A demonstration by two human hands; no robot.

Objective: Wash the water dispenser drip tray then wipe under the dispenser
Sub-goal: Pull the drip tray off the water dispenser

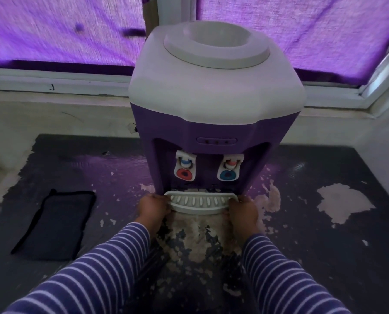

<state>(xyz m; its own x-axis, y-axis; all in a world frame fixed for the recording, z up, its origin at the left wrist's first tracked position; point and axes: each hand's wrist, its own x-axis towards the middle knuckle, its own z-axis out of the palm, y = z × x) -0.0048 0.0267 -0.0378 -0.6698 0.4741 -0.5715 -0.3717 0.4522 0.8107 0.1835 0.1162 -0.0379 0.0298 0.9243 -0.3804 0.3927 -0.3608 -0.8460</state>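
The left hand [154,206] and right hand [243,209] grip opposite ends of the slotted white drip tray [199,202] at lower centre, which looks light, rigid and possibly wet inside, so it is best kept level.

Tray [200,203] at the foot of the dispenser [216,98], gripped at both ends.
The tray is white and shallow, with a curved front and a row of slots across its grille; it lies level at the base opening, its front edge jutting out past the body; the left hand [154,208] grips its left end, the right hand [243,211] its right end; the dispenser is purple with a white top and a round bottle well, standing upright; a dark cloth [57,223] lies flat, well off to the left.
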